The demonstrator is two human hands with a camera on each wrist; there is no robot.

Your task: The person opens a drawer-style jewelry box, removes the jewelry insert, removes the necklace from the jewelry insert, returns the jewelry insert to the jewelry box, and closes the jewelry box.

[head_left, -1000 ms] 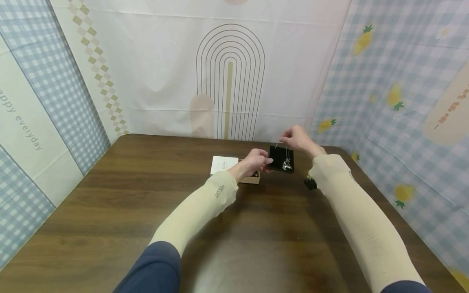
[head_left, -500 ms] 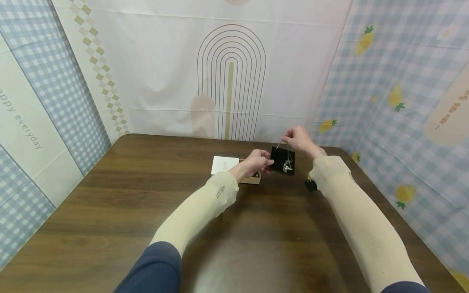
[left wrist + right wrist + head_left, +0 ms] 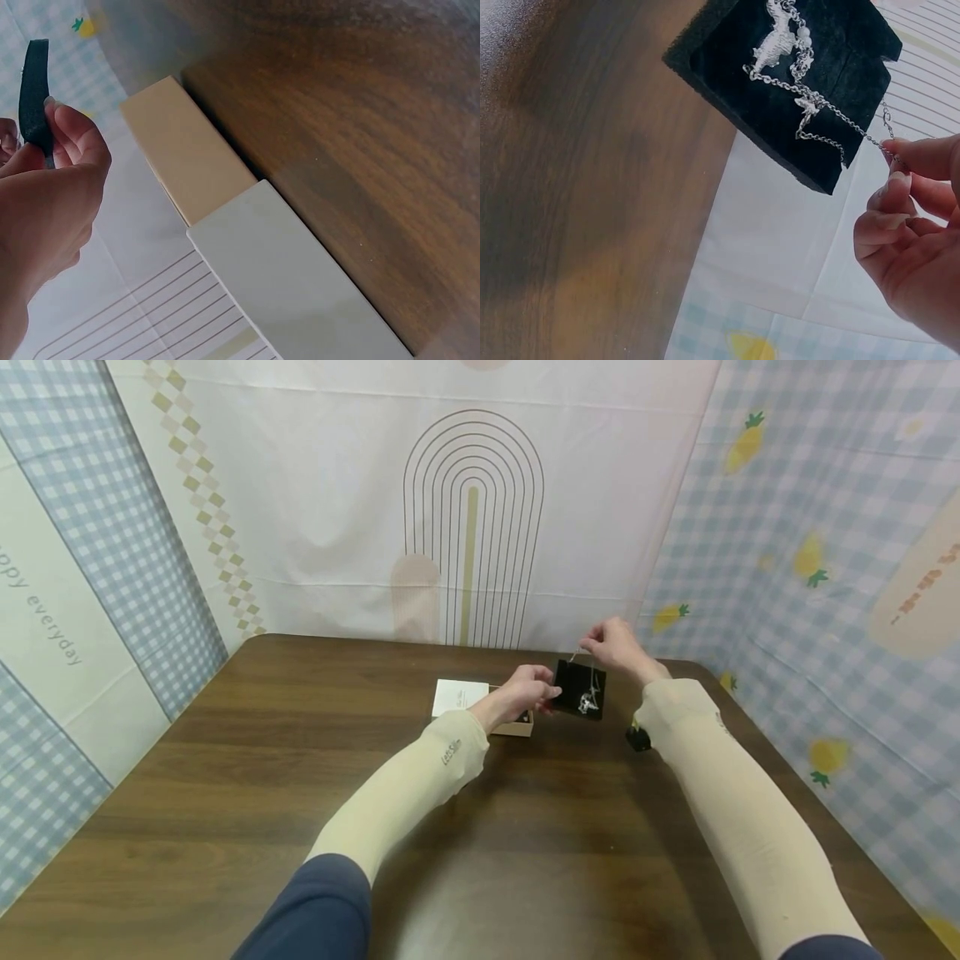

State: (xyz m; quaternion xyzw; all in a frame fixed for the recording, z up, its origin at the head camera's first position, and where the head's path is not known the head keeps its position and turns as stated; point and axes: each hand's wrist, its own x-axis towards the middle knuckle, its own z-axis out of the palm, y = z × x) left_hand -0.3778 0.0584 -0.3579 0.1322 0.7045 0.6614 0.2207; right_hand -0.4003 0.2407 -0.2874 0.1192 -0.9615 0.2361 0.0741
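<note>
My left hand pinches the left edge of a square black foam jewelry pad between thumb and fingers, holding it tilted above the table. In the left wrist view the pad shows edge-on. A silver necklace with a textured pendant and fine chain lies across the pad's face in the right wrist view. Two notches cut into the pad's edge, and a strand of chain reaches one of them. Thumb and fingertips of my right hand pinch the chain just beyond that edge.
Behind my left wrist, a box with a white cover and a tan tray partly slid out rests on the brown table. A small black object sits at my right cuff. Patterned cloth hangs behind the table.
The pad and my right hand have shifted slightly to the right. Both grips look the same, and the box has stayed in place.
</note>
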